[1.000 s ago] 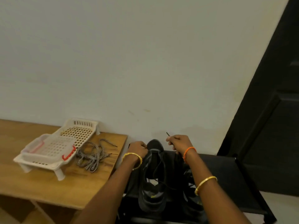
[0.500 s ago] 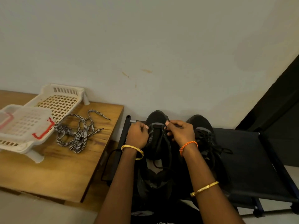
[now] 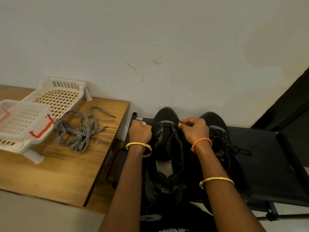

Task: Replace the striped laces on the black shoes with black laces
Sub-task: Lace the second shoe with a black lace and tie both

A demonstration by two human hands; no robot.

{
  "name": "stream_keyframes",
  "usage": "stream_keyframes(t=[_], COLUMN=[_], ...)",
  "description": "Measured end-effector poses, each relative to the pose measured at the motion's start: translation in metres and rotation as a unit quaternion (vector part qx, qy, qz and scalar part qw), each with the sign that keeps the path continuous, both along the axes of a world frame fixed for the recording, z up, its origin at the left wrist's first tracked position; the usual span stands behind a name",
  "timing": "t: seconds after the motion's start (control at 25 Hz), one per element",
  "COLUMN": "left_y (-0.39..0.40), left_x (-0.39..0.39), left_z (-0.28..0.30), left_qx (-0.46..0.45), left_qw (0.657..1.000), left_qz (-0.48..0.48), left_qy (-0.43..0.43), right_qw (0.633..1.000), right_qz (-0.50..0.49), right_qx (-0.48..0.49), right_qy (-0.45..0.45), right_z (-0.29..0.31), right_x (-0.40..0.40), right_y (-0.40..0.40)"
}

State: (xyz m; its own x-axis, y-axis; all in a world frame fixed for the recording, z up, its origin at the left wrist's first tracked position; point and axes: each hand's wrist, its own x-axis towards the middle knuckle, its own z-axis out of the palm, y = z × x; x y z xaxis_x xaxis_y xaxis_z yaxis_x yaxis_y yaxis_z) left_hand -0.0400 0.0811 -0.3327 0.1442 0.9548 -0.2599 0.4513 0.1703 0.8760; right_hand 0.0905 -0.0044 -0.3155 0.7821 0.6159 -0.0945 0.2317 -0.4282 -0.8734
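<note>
Near shoe (image 3: 164, 158) on black rack (image 3: 267, 164), toe at wall: side gripped by left hand (image 3: 139, 132), black lace (image 3: 173, 141) pinched by right hand (image 3: 194, 131). Striped laces (image 3: 78, 131) heaped near wooden table (image 3: 63, 173) edge.

Matt cloth shoes (image 3: 167, 148), woven striped laces (image 3: 78, 131), grained wood table (image 3: 58, 173), plastic trays (image 3: 25, 124)
</note>
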Motion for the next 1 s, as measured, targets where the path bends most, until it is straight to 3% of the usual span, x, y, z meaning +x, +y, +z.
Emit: stream_keyframes(t=[0.16,0.24,0.36,0.52,0.72,1.0], left_y=[-0.010,-0.011,-0.014,-0.014,-0.010,-0.008], left_x=[-0.003,-0.002,-0.001,-0.003,-0.007,-0.012], left_z=[0.011,0.013,0.015,0.014,0.012,0.009], left_qx=[0.096,0.120,0.080,0.099,0.098,0.059], left_qw=[0.995,0.991,0.994,0.993,0.991,0.993], left_qz=[-0.029,-0.054,-0.080,-0.066,-0.088,-0.094], left_qy=[0.019,0.032,0.001,0.011,0.006,-0.032], right_qw=[0.998,0.995,0.971,0.970,0.975,0.996], right_qz=[-0.024,0.042,0.189,0.154,0.136,0.073], right_qx=[0.039,0.066,-0.003,-0.061,-0.071,-0.044], right_qy=[-0.046,-0.055,-0.143,-0.179,-0.160,0.038], right_z=[0.009,0.015,0.016,0.011,0.004,-0.001], right_x=[0.003,0.002,-0.011,-0.018,-0.023,-0.027], right_y=[-0.001,-0.003,-0.001,0.007,0.013,0.020])
